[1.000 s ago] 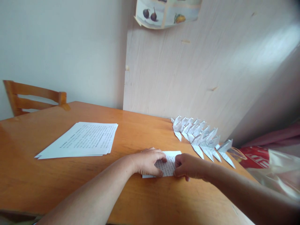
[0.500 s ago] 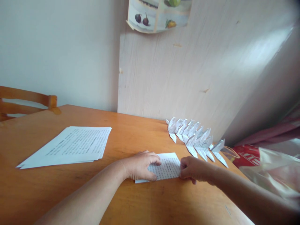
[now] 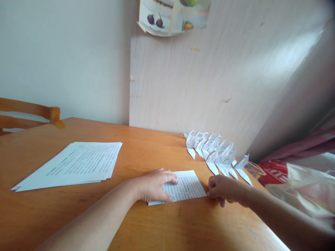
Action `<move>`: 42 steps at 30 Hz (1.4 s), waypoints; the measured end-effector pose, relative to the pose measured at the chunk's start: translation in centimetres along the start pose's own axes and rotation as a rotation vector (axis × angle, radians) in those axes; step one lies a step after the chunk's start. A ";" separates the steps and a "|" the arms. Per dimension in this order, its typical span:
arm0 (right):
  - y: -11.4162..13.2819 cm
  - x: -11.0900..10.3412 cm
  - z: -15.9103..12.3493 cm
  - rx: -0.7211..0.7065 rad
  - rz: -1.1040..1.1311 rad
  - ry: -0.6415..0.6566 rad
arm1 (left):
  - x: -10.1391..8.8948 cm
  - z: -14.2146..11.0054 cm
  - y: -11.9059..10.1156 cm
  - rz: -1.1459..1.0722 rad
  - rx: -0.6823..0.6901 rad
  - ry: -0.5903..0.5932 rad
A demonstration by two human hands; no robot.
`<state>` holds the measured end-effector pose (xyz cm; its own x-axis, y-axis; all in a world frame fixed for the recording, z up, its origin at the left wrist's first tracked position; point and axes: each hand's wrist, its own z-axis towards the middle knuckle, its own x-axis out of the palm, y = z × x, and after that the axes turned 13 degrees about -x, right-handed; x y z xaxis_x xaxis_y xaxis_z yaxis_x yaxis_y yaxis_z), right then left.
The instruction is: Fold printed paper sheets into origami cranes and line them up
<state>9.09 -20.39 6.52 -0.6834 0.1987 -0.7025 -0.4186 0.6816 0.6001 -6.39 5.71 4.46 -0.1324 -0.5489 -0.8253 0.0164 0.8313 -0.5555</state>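
Observation:
A printed sheet of paper [image 3: 187,184], smaller than the sheets in the stack and apparently folded, lies flat on the wooden table. My left hand [image 3: 158,185] rests on its left part, palm down, with thumb and fingers apart. At the near right corner of this paper, my right hand [image 3: 221,190] is closed, thumb against curled fingers at the tip of the corner. The left end of the paper is partly hidden beneath my left hand.
A stack of printed sheets [image 3: 83,160] lies at the left of the table [image 3: 141,230]. Several folded paper pieces [image 3: 209,148] stand in rows at the back right. Beyond the right edge are a red and clear plastic bag [image 3: 274,172]; a chair [image 3: 28,109] stands back left.
My right hand has shifted a little to the right, uncovering more of the paper's right edge. My left hand stays on the paper. The whole view has shifted slightly.

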 end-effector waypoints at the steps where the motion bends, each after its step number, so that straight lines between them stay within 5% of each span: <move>1: -0.1 0.0 0.0 0.001 0.008 0.003 | 0.0 0.0 0.0 0.000 0.001 0.000; 10: -0.1 0.6 0.2 -0.057 -0.004 -0.022 | 0.1 0.1 0.1 0.014 0.010 -0.007; 29: 4.9 3.8 1.5 -0.164 -0.116 0.051 | -0.5 0.3 0.0 0.033 0.048 0.057; 42: 7.9 5.7 1.3 -0.172 -0.091 0.118 | -0.2 1.2 1.9 -0.140 0.079 0.083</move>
<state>2.72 -12.97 6.74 -0.6992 0.0512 -0.7130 -0.5707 0.5606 0.6000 -5.16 7.28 3.45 -0.2200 -0.6472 -0.7299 0.0698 0.7359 -0.6735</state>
